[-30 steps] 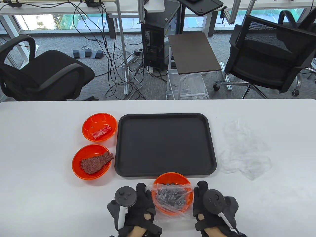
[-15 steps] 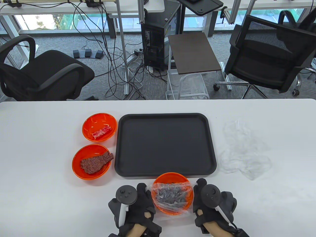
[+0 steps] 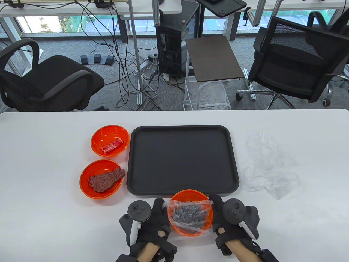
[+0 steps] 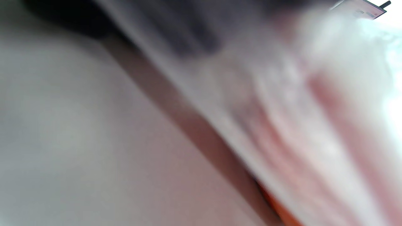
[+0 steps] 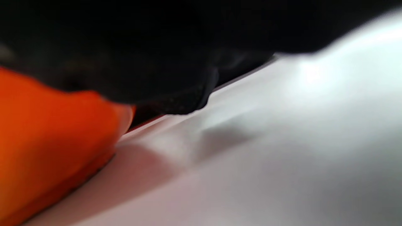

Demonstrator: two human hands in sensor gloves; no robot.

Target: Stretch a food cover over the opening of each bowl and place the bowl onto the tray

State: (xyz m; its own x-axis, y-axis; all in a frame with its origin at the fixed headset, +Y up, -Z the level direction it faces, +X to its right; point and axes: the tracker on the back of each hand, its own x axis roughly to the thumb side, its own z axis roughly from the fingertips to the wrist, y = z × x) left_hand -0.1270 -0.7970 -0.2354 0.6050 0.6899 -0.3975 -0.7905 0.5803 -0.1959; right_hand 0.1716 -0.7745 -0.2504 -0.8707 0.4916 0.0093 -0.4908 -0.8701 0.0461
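Note:
An orange bowl [image 3: 190, 194] of dark food stands at the table's near edge, just in front of the black tray [image 3: 182, 159]. A clear food cover [image 3: 190, 214] lies over its near part, and the far rim shows bare. My left hand [image 3: 161, 207] grips the cover's edge at the bowl's left side. My right hand [image 3: 215, 203] grips it at the right side. Up close, the left wrist view shows blurred film [image 4: 282, 110] over orange [image 4: 279, 210]. In the right wrist view a gloved finger [image 5: 176, 94] lies against the bowl [image 5: 47, 141].
Two uncovered orange bowls stand left of the tray, one with red pieces [image 3: 110, 140], one with a brown slab [image 3: 101, 178]. A heap of clear covers [image 3: 268, 169] lies right of the tray. Office chairs and cables are beyond the table's far edge.
Both hands have slid forward along the bowl's sides. The cover has drawn in tighter over the food, and the loose film that hung off the near rim has shrunk.

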